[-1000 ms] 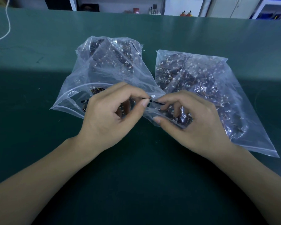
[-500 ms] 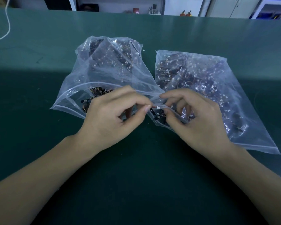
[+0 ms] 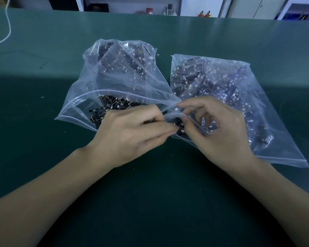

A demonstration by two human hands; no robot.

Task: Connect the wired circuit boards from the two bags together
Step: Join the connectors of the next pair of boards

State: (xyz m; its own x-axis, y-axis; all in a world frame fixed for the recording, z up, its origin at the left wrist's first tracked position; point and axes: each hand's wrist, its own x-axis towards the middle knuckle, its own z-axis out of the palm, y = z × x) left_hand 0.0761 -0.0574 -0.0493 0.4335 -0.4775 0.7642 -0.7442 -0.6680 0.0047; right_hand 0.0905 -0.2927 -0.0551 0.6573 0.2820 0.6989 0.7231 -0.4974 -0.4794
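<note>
Firstly, upper left: white cord (image 3: 7, 27) on green table (image 3: 43, 175). Centre left: clear bag (image 3: 114, 77), mouth open, boards inside. Centre: left hand (image 3: 132, 138) and right hand (image 3: 219, 132), fingertips pinching small wired boards (image 3: 180, 130) together at the bag mouths. Right: second bag (image 3: 239, 86), lying flat.

Dark green table (image 3: 43, 41) (brighter at the far edge), white cord (image 3: 7, 27), white shelving (image 3: 182, 6) behind
</note>
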